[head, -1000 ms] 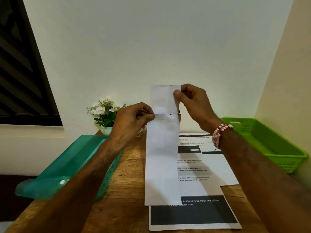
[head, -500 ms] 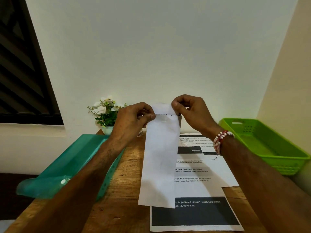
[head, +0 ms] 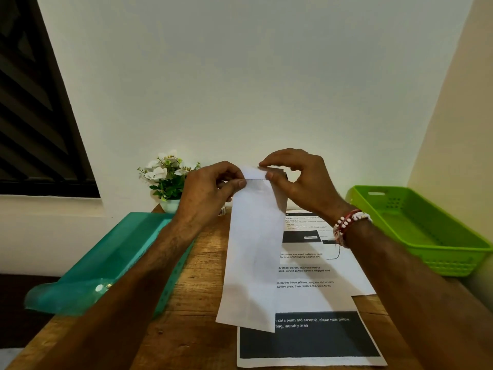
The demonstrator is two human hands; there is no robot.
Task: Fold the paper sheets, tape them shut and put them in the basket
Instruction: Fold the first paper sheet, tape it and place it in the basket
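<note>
1. Both hands are up at the top of the folded paper strip (head: 253,249). The left hand (head: 210,188) pinches its left edge right at the crease, and the right hand (head: 301,180) has fingertips curled over the small top flap (head: 254,173) with the thumb on the right edge.
2. That strip is held up in the air over the table (head: 192,303). Its long tail hangs down in front of the printed sheets (head: 320,276), and I can't tell if the bottom touches them.
3. Biggest risk imo: the flap creases crooked, since it's being folded in mid-air with nothing flat behind it.
4. Neither hand has tape, so one has to let go to get it, and the flap could spring back open.
5. The loose tail could also swing or fan open.
6. The green basket (head: 426,236) sits off to the right, well apart, and nothing looks to be blocking the way to it.
7. On the left is a teal folder (head: 112,257), with a little flower pot (head: 168,177) behind the left hand.
8. Something small by the left wrist might be the tape, but it's mostly hidden.
</note>
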